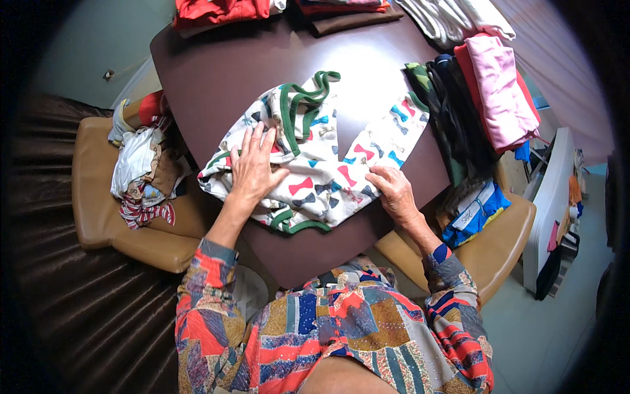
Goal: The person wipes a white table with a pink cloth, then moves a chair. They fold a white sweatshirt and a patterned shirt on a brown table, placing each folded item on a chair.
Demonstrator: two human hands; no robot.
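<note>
A white baby bodysuit (317, 180) with a bow-tie print and green ribbed trim lies spread on the brown table in front of me. One long sleeve (386, 130) with a green cuff stretches away to the upper right. The green-edged neck opening (300, 115) is bunched at the far side. My left hand (253, 165) rests palm down on the left part of the cloth, its fingers stretched out and slightly apart. With bent fingers, my right hand (391, 192) pinches the near edge of the fabric below the sleeve.
Folded dark clothes (455, 108) and a pink folded garment (502, 93) line the table's (211, 74) right side. Red clothes (221, 12) and white folded cloth (453, 19) sit along the far edge. Tan chairs flank me, holding loose clothes (142, 167) and a blue package (475, 214).
</note>
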